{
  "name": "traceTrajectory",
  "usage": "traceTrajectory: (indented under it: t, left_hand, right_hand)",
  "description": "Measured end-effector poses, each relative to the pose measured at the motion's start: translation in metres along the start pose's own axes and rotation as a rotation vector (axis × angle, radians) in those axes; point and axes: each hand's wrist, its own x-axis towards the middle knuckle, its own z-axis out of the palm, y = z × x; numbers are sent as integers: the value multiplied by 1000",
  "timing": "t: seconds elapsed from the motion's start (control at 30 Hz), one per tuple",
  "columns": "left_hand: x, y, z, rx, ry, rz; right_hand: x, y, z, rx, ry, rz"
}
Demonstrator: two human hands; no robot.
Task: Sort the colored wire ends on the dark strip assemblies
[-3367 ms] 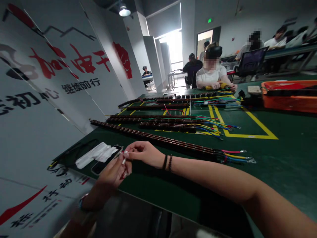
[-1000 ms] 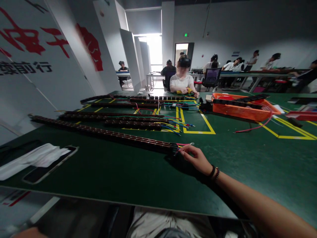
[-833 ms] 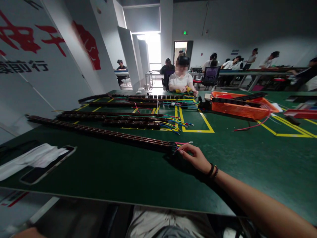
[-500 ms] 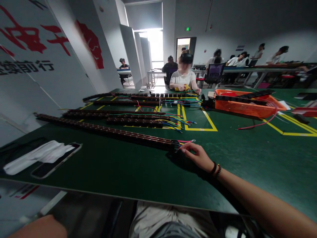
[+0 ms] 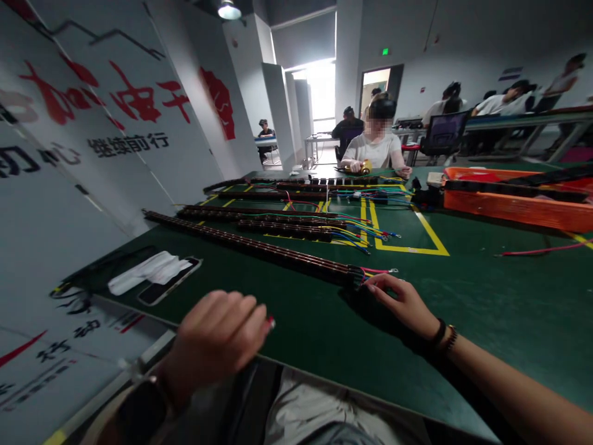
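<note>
A long, dark cable chain (image 5: 259, 245), with brownish wires running along it, lies slantwise across the green table. From its near right end come pink and yellow wires, the pink wire (image 5: 377, 270) ending in a metal ring terminal. At that end my right hand (image 5: 401, 301) is closed in a pinch on a wire; the fingertips partly hide it. My left hand (image 5: 222, 334), blurred, is curled into a fist above the table's front edge, apart from the chain. A small red and silver tip (image 5: 271, 321) pokes out of it; the rest is hidden.
More wired chains (image 5: 287, 228) lie behind, beside yellow tape marks (image 5: 412, 250). An orange basket (image 5: 509, 207) with dark chains stands at right. A phone (image 5: 169, 281) with white paper (image 5: 148, 271) lies at left. Opposite sits a person (image 5: 373, 148) with a yellow tool.
My left hand has come up from the lower left to above the table's front edge. My right hand stays at the chain's end. The view has turned left.
</note>
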Motion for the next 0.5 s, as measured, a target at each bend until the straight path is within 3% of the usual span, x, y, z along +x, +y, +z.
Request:
traceTrajectory:
  t: [0.1, 0.17, 0.23, 0.3, 0.37, 0.43, 0.5]
  left_hand:
    - [-8, -59, 26, 67, -100, -397]
    - [-34, -105, 38, 52, -151, -660]
    - [-68, -146, 46, 121, -154, -788]
    - [-93, -171, 49, 205, -176, -796]
    - [-100, -175, 51, 244, -186, -714]
    - [-85, -155, 53, 242, -241, -474]
    - [-53, -116, 57, 227, -287, -140]
  right_hand:
    - [0, 3, 0, -30, -17, 2]
    - [0, 4, 0, -38, -21, -2]
    - [1, 3, -1, -44, -22, -9]
    - [2, 2, -1, -49, -27, -16]
    - [3, 0, 0, -54, -33, -18]
    - [3, -1, 1, -64, -38, -18]
    - [4, -2, 2, -81, -38, -22]
